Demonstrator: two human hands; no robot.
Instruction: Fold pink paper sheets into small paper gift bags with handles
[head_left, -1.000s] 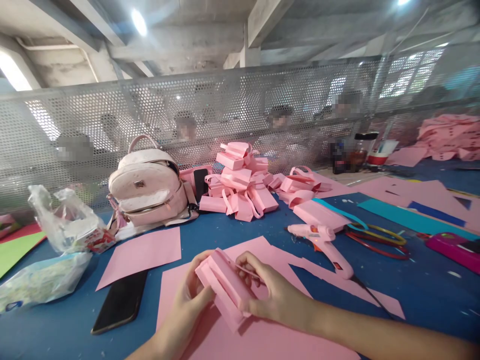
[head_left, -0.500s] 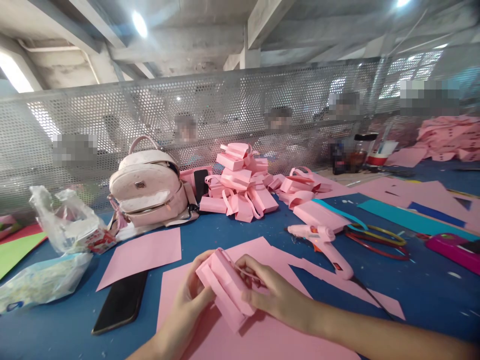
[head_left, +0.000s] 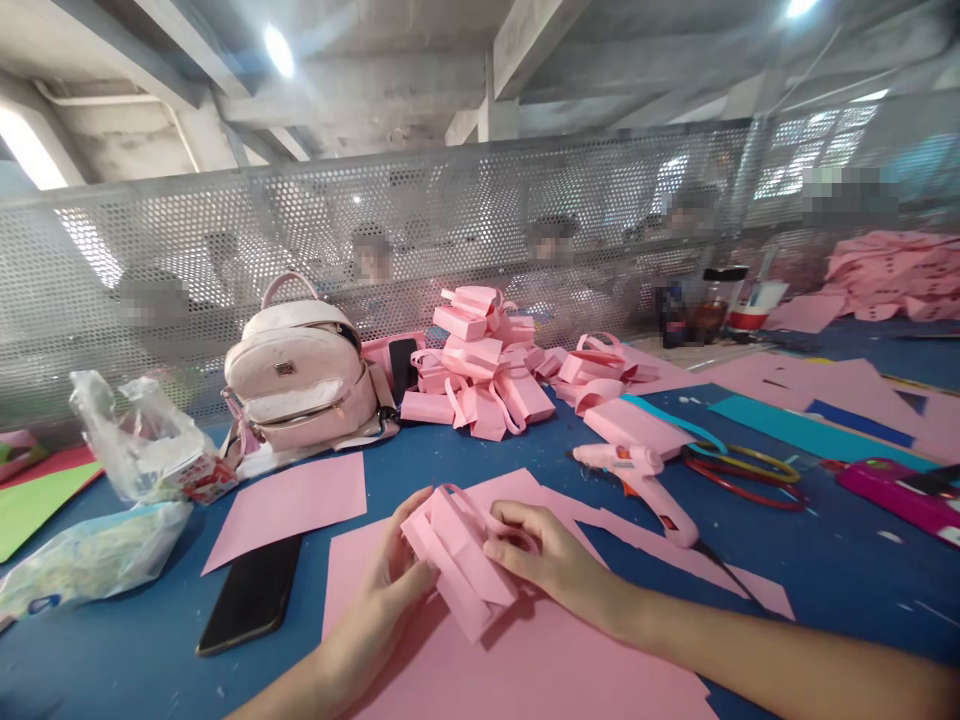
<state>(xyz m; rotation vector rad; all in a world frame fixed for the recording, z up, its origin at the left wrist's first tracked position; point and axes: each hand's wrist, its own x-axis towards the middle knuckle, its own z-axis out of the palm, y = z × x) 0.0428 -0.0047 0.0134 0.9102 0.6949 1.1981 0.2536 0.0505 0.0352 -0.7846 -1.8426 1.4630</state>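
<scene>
Box (head_left: 457, 565) of folded pink paper sits tilted between both hands, over a large pink sheet (head_left: 570, 670) on the blue surface (head_left: 847, 650). Left hand (head_left: 391, 590) grips its left side; right hand (head_left: 559, 560) has fingers narrow, holding the right side. Glue gun (head_left: 671, 512) lies near, rightward. Black phone (head_left: 253, 600) is left, partly under a smaller pink sheet (head_left: 292, 500). Pink paper pile (head_left: 480, 355) stands farther back, beside a backpack (head_left: 300, 375).

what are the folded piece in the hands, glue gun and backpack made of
Pink folded box-shaped piece: matte stiff paper or card, by its creases.
Pink pistol-shaped glue gun: likely smooth hard plastic, by its moulded body.
Pale rounded backpack: perhaps matte leatherette or fabric, by its soft panels.
</scene>
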